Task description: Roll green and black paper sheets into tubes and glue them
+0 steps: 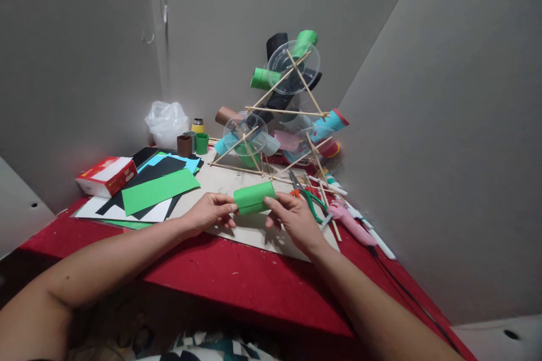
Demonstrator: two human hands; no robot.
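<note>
over the cardboard sheet (pixel 237 180), left hand (pixel 207 213) and right hand (pixel 294 220) hold green paper roll (pixel 254 198).

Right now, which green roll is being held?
The nearest green roll, pinched between left hand and right hand; the top green roll and side green roll sit on the stick frame.

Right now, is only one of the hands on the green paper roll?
No, the left hand pinches one end of the green paper roll and the right hand pinches the other.
</note>
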